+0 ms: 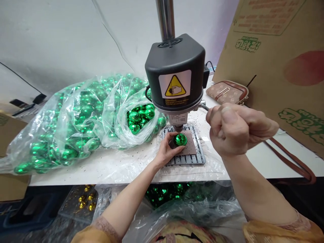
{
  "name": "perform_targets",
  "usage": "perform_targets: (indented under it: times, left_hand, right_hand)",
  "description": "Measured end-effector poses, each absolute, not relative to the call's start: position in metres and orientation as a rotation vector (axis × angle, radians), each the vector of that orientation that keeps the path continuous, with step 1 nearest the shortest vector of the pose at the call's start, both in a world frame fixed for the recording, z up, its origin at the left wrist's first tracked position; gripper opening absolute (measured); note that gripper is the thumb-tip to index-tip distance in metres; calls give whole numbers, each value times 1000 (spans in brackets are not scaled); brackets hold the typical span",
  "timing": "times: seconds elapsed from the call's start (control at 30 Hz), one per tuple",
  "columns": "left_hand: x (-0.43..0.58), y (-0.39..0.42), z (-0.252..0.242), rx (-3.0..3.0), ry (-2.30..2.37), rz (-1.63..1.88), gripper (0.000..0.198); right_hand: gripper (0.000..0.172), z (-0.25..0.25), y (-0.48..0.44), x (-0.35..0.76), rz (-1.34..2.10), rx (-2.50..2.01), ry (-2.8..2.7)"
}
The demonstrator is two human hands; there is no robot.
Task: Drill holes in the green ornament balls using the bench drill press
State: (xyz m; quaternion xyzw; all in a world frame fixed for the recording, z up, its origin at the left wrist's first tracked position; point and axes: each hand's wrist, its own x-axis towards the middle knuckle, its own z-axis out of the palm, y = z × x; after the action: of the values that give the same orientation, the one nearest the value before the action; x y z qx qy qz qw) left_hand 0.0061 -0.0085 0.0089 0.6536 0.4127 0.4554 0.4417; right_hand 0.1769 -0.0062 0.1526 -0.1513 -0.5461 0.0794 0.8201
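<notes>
A shiny green mirrored ball rests on a brownish square pad under the bit of a black bench drill press. Thumb and fingers of my left hand close round the ball's left side, against the pad. My right hand is in a fist around the drill press lever, to the right of the motor head; most of the lever is hidden by the fingers. The drill tip meets the top of the ball, though I cannot tell how deep. Beneath the pad lies the grey slotted base plate, sprinkled with dark shavings.
A clear plastic bag of green balls lies open on the left. To the right are a patterned purse, its brown strap and a tall cardboard box. Below the table edge hang more bagged green balls and several gold balls.
</notes>
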Motion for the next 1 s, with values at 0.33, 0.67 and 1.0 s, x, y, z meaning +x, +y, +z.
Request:
perform_targets:
  times: [0.33,0.67,1.0]
  left_hand:
    - [5,-8,5,1623,992,1140,54]
    - [4,-8,3,1629,1027,1132,54]
    - [9,-29,21,1708,1324,1283,44]
  right_hand:
    - [45,143,-7,180,125,-226,-1268]
    - [47,127,-6,182,63,-167,-1307]
    - [44,201,-1,173,328,-424,-1078]
